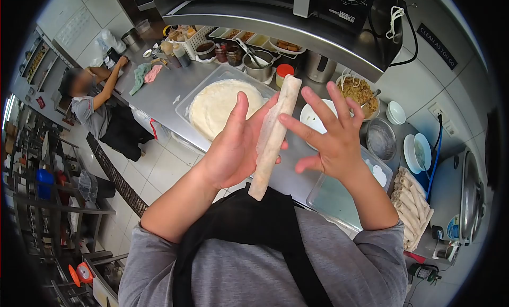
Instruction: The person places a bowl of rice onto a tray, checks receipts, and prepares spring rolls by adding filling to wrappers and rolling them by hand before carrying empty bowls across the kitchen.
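A long, pale spring roll [277, 140] lies slantwise across the fingers of my left hand [230, 142]. The fingers curl behind it, their tips showing on its far side, and the thumb stands up away from it. A thin flap of wrapper shows along the roll's left edge. My right hand [336, 140] is open with fingers spread, one fingertip at the roll's right side. Behind my left hand, a round stack of white wrappers [212, 108] sits in a clear plastic tray [184, 106].
Rolled spring rolls [411, 209] are piled at the right. A bowl of filling [360, 94], a metal bowl [380, 140], a red-lidded jar [284, 73] and a saucepan [259, 68] stand on the steel counter. An oven [275, 20] overhangs the back. Another person [103, 102] stands at the left.
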### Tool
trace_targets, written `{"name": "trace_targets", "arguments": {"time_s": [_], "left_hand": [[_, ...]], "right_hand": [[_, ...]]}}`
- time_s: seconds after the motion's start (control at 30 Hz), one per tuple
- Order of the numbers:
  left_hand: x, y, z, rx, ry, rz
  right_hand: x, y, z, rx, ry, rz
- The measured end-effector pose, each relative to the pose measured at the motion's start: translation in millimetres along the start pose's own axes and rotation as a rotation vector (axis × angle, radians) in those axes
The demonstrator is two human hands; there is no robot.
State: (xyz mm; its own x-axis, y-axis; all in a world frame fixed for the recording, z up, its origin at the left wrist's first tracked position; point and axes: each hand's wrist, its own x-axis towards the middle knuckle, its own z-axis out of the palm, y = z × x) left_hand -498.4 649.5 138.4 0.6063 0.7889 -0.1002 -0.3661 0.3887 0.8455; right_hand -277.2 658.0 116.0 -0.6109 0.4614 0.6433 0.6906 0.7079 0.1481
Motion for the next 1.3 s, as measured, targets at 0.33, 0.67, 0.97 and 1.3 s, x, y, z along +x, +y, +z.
{"name": "trace_targets", "arguments": {"time_s": [0.33, 0.67, 0.97, 1.3], "left_hand": [[-3, 1, 3, -0.002, -0.075, -0.014], [15, -22, -27, -0.052, -0.216, -0.180], [26, -56, -50, 0.622, -0.399, -0.269], [46, -178, -157, 1.142, 0.019, -0.138]], "right_hand": [[-2, -2, -3, 0.106, 0.024, -0.014], [-12, 30, -1, 0.386, -0.126, -0.012], [-53, 34, 22, 0.892, -0.565, 0.393], [-162, -34, 152, 0.786, -0.479, 0.915]]}}
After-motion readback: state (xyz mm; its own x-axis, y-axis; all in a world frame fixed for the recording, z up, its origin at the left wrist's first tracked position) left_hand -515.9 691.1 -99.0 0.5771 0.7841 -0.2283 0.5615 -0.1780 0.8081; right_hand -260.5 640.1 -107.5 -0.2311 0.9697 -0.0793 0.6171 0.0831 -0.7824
